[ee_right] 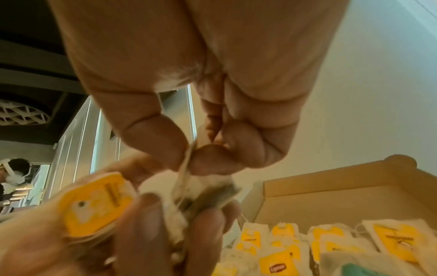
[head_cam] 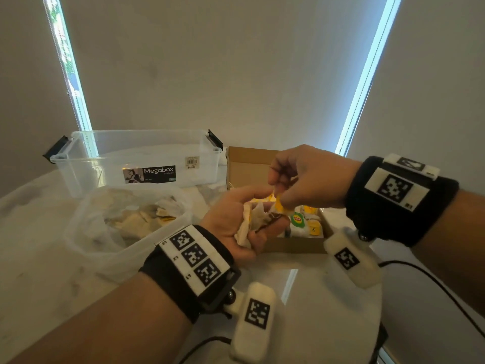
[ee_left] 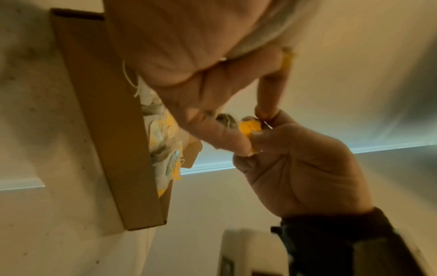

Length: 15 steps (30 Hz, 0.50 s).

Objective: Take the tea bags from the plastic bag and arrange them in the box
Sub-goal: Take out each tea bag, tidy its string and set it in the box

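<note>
A clear, rectangular plastic storage tub (head_cam: 136,160) with black clip handles at both ends stands open near the far left edge of the round, pale, glossy table (head_cam: 309,292). A black-and-white "Megabox" label (head_cam: 149,174) sits on its front wall, with a small barcode price sticker (head_cam: 192,162) beside it near the tub's right end. Thin black cables (head_cam: 430,279) trail off the table's right edge, and another runs under its near edge. Behind the table hang pale grey roller blinds (head_cam: 223,69), with bright strips of daylight between them. In the right wrist view a person (ee_right: 14,173) stands far off at the left edge.
</note>
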Each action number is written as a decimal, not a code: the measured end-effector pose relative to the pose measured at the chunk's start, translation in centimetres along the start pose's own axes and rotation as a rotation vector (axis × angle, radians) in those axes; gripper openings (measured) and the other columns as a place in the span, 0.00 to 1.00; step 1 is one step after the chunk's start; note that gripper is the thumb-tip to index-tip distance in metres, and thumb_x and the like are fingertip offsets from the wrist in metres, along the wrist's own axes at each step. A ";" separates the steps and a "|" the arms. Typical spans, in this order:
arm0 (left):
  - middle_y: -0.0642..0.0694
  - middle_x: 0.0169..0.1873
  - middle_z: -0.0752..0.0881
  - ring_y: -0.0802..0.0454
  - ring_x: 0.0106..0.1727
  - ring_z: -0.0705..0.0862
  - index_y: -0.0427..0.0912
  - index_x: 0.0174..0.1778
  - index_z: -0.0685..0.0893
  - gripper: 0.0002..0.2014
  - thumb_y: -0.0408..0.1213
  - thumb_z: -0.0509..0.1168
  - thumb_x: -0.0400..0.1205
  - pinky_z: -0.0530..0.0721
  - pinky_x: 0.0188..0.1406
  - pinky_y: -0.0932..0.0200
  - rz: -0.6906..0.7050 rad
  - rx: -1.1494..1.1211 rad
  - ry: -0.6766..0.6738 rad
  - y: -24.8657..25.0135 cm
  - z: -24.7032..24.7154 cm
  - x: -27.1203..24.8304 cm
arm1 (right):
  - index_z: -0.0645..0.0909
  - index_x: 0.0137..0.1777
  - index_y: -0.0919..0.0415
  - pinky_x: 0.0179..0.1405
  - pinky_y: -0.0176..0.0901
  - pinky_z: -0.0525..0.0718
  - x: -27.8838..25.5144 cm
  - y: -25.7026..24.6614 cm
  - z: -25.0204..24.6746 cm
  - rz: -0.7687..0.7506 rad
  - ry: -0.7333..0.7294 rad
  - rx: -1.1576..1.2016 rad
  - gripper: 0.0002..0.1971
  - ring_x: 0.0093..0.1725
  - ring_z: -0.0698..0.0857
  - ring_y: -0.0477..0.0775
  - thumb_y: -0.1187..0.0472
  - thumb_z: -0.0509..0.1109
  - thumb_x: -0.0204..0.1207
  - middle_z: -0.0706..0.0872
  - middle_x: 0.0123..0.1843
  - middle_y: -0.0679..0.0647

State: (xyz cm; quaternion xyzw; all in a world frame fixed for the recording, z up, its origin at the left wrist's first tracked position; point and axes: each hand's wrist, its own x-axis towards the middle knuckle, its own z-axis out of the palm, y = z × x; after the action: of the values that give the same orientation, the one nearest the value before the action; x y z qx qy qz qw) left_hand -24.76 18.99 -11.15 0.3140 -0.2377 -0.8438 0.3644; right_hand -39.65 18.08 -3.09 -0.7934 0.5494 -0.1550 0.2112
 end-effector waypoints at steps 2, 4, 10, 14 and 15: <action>0.41 0.34 0.88 0.54 0.29 0.87 0.36 0.51 0.83 0.14 0.36 0.71 0.72 0.71 0.09 0.73 -0.053 0.064 -0.017 0.1 0.4 -0.2 | 0.84 0.47 0.53 0.46 0.41 0.89 0.3 -0.1 -0.3 -0.019 -0.055 -0.045 0.14 0.40 0.86 0.47 0.69 0.82 0.68 0.88 0.43 0.50; 0.43 0.28 0.86 0.57 0.25 0.86 0.37 0.47 0.80 0.08 0.31 0.67 0.73 0.69 0.09 0.74 -0.075 0.038 -0.028 0.2 0.7 -0.1 | 0.83 0.48 0.54 0.42 0.38 0.89 0.6 0.0 -0.7 -0.022 -0.043 -0.023 0.15 0.43 0.87 0.51 0.68 0.83 0.67 0.88 0.49 0.53; 0.48 0.26 0.84 0.60 0.22 0.85 0.40 0.48 0.79 0.02 0.34 0.64 0.84 0.70 0.09 0.74 0.025 -0.011 0.001 0.2 1.0 0.7 | 0.86 0.47 0.59 0.25 0.28 0.82 1.2 1.4 -0.7 0.079 0.128 0.196 0.12 0.31 0.85 0.43 0.60 0.85 0.68 0.89 0.38 0.50; 0.46 0.31 0.84 0.60 0.23 0.85 0.41 0.52 0.80 0.02 0.34 0.64 0.86 0.70 0.09 0.74 0.084 0.017 0.034 -0.3 1.4 1.3 | 0.90 0.39 0.57 0.26 0.28 0.80 1.2 2.1 -0.6 0.046 0.133 0.127 0.09 0.26 0.84 0.39 0.53 0.83 0.70 0.89 0.29 0.46; 0.46 0.31 0.84 0.60 0.23 0.84 0.41 0.52 0.80 0.02 0.34 0.64 0.85 0.70 0.10 0.74 0.081 0.031 0.036 -0.3 1.4 1.4 | 0.90 0.39 0.57 0.28 0.31 0.82 1.2 2.3 -0.7 0.035 0.129 0.129 0.08 0.27 0.86 0.40 0.54 0.83 0.70 0.90 0.30 0.47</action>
State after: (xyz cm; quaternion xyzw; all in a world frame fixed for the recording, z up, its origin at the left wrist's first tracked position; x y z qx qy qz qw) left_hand -26.68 18.37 -10.85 0.3249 -0.2569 -0.8189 0.3973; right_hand -41.43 16.14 -3.60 -0.7567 0.5648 -0.2370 0.2286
